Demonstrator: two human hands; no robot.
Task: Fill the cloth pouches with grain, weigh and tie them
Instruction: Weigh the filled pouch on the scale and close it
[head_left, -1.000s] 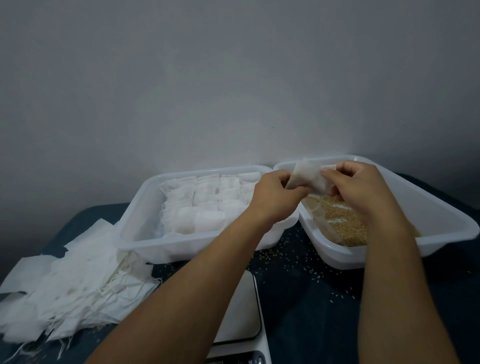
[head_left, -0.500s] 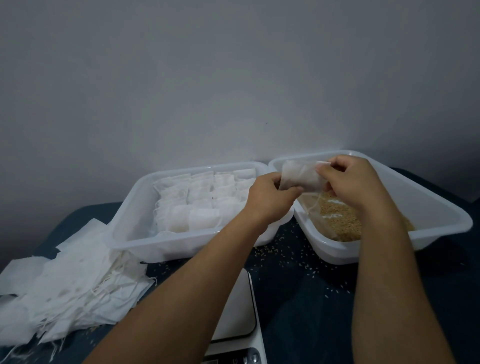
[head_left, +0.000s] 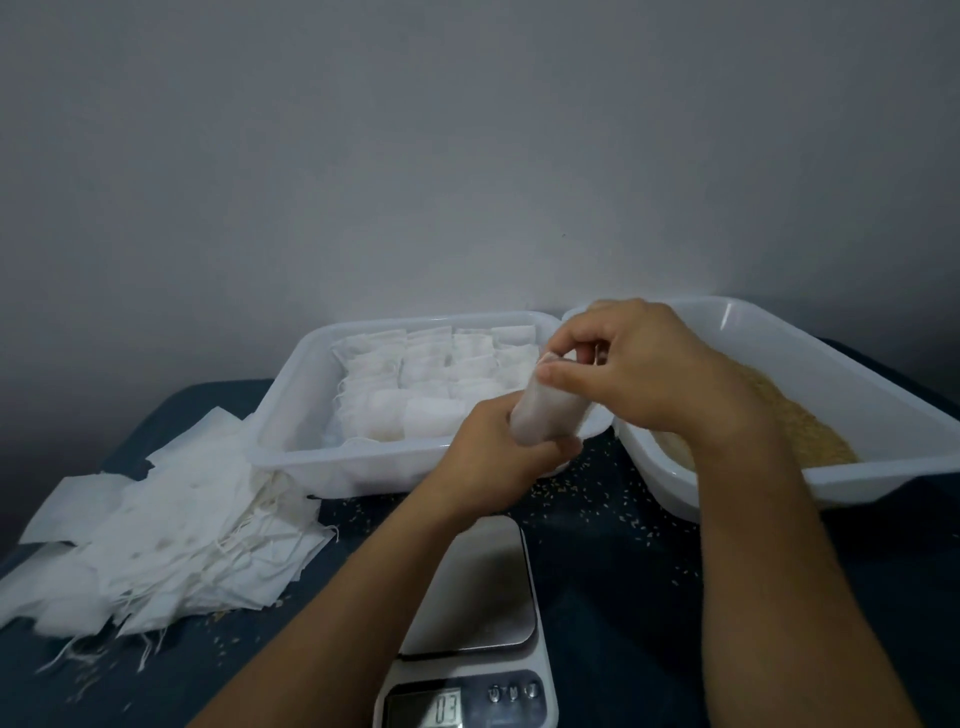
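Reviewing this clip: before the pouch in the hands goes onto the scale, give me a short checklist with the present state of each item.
1. Pouch held securely: ok, the left hand grips its lower part and the right hand pinches its top.
2. Pouch filled: cannot tell, it looks plump but its contents are hidden.
3. Pouch mouth closed: cannot tell, the fingers cover it.
4. Scale platform free: ok, nothing rests on it.
5. Scale display at zero: cannot tell, digits show but are not clearly readable.
6. Surface around the scale clean: not ok, loose grains lie scattered on the dark cloth.
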